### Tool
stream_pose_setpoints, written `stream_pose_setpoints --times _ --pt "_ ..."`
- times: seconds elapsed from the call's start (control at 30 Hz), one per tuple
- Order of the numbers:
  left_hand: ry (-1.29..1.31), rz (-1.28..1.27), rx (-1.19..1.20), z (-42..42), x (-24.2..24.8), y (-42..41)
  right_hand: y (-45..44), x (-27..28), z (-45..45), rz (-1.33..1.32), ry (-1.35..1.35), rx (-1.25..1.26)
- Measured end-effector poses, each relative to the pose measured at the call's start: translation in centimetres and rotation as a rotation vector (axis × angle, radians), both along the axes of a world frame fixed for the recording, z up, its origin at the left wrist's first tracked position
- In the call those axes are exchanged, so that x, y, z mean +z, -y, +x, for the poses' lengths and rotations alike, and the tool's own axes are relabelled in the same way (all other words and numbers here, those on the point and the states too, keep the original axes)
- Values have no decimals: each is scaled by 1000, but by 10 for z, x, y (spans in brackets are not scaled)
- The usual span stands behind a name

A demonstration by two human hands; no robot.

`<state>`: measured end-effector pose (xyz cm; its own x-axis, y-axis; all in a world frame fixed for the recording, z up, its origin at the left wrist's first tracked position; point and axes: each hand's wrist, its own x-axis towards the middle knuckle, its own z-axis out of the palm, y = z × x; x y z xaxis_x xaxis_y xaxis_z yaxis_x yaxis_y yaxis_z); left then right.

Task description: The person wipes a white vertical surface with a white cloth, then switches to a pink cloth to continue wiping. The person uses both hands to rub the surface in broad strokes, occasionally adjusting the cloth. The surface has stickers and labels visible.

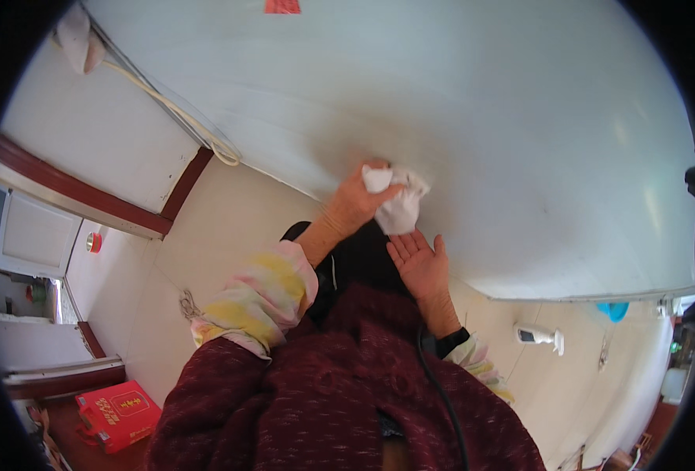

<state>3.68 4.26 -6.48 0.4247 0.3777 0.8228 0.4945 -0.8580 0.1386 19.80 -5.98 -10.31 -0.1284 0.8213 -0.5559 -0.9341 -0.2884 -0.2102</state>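
My left hand [356,203] grips a crumpled white cloth [399,209] with dark smudges on its upper part. The cloth is close against a large, glossy pale panel [518,176]; whether it presses on the surface cannot be made out. Just below the cloth, my right hand [422,262] is open with its palm up and holds nothing. Its fingertips come right up to the cloth's lower edge, and I cannot tell if they touch it. Pastel sleeve covers [265,294] are on my forearms.
A white spray bottle [535,335] lies on the tiled floor [235,206] at right, with a blue plastic container [613,311] beyond. On the left are a cream cable [171,106], a red-and-metal bowl [93,242], a cord bundle [189,304] and a red carton [118,412] bearing writing.
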Motion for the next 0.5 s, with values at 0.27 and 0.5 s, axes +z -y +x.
stream_pose_setpoints --times 0.27,0.5 --pt "594 -434 229 -35 13 -11 -9 10 4 104 57 16" --pt "1173 -235 461 -24 53 -55 -11 10 -2 126 34 86"
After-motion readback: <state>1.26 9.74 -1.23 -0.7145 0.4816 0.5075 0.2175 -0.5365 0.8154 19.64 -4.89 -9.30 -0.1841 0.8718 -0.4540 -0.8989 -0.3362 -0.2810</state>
